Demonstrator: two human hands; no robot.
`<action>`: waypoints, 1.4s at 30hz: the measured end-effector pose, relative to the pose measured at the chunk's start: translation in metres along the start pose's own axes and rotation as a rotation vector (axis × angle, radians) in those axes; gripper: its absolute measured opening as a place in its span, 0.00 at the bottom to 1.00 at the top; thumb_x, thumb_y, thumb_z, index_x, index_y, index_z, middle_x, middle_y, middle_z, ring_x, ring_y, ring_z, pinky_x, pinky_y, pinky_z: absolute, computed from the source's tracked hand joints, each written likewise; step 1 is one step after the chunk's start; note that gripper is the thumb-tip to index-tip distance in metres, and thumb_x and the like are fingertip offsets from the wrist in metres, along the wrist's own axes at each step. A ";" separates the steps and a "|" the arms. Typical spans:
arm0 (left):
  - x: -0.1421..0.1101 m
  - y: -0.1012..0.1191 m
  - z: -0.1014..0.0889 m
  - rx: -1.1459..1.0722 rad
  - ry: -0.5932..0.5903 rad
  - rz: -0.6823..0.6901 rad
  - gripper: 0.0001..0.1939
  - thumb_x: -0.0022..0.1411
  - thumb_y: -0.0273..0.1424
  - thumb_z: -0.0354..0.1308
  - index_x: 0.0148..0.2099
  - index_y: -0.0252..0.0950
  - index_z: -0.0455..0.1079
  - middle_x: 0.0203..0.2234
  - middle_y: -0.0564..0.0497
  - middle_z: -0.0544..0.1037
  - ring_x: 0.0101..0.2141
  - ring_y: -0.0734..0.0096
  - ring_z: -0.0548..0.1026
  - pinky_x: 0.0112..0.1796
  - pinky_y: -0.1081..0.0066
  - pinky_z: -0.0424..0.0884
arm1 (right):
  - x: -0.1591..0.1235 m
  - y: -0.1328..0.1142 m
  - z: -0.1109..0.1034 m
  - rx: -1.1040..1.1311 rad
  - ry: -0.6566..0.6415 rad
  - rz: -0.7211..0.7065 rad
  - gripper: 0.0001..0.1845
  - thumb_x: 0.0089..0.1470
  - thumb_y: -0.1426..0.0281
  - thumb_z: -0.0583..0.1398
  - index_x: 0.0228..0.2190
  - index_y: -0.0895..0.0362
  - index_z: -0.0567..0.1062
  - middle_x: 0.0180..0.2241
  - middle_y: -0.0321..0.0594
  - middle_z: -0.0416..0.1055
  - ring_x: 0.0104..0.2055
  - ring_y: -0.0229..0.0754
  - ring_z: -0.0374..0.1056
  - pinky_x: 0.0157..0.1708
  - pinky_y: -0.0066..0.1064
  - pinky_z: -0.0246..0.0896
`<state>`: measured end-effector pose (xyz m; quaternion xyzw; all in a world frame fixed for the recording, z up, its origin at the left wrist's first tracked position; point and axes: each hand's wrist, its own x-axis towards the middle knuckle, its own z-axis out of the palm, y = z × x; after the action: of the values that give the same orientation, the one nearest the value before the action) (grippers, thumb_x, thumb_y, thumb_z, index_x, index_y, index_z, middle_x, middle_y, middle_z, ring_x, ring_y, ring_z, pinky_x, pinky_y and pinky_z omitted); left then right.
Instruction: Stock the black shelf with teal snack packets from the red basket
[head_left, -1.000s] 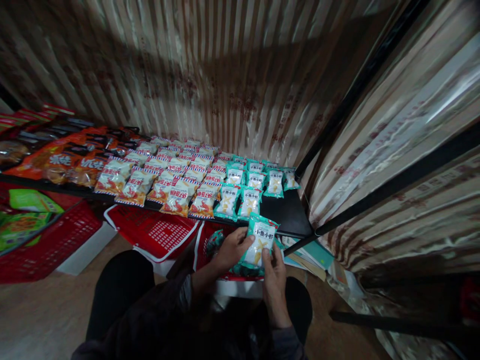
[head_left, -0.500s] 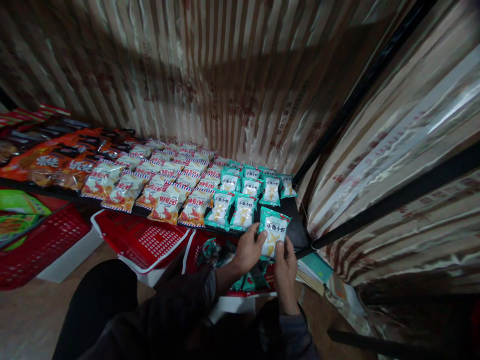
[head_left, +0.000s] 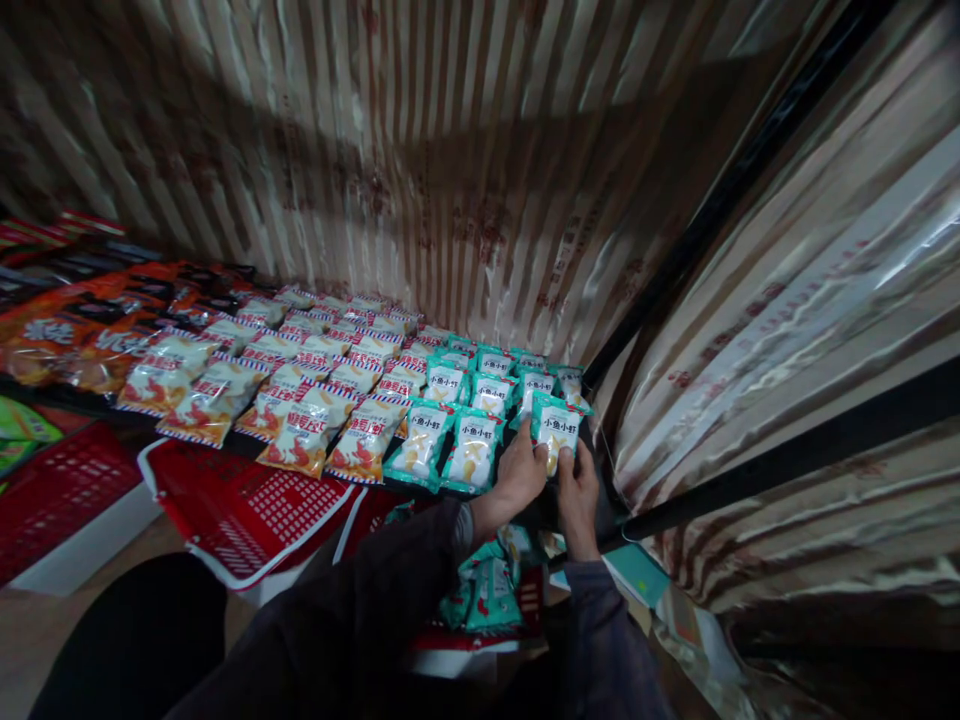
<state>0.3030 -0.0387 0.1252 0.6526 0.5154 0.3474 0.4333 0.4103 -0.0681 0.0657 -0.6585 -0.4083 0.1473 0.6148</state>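
Between both hands I hold a teal and white snack bag, its printed front facing me, over the right end of the dark shelf. My left hand grips the bag's lower left edge, fingers closed. On its lower right, my right hand pinches it with thumb and fingers. Rows of matching teal bags lie just left of and behind it; the nearest is a teal snack bag at the shelf's front edge. Below my forearms, more teal bags lie in a red basket.
White and orange snack bags fill the shelf's middle, with orange bags farther left. Red baskets stand below the shelf front. A black post and striped plastic sheeting close off the right side.
Both hands have carried the bag upward and slightly right, farther over the shelf toward the back teal bags. The view has shifted a little, exposing more teal bags in the basket below.
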 end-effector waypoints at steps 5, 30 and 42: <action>0.023 0.002 0.011 0.059 -0.003 -0.019 0.30 0.63 0.26 0.49 0.67 0.29 0.53 0.61 0.37 0.65 0.60 0.58 0.64 0.60 0.63 0.60 | 0.026 0.007 0.007 -0.023 -0.024 -0.035 0.35 0.54 0.48 0.54 0.54 0.59 0.69 0.51 0.51 0.73 0.50 0.50 0.69 0.50 0.41 0.63; 0.054 -0.034 0.032 -0.014 0.079 0.021 0.38 0.58 0.25 0.52 0.69 0.25 0.45 0.63 0.31 0.60 0.63 0.52 0.58 0.62 0.57 0.56 | 0.049 0.042 0.032 -0.305 -0.042 -0.195 0.44 0.51 0.40 0.48 0.49 0.66 0.72 0.50 0.61 0.70 0.55 0.58 0.63 0.57 0.51 0.52; 0.057 -0.034 0.030 -0.048 0.050 -0.011 0.40 0.54 0.20 0.52 0.69 0.24 0.45 0.64 0.32 0.58 0.64 0.54 0.57 0.63 0.59 0.52 | 0.076 0.031 0.029 -0.176 -0.127 0.107 0.44 0.49 0.41 0.52 0.57 0.58 0.68 0.55 0.51 0.69 0.59 0.54 0.62 0.58 0.45 0.53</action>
<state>0.3303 0.0138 0.0829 0.6302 0.5212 0.3736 0.4377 0.4488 0.0093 0.0546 -0.7202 -0.4221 0.1850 0.5186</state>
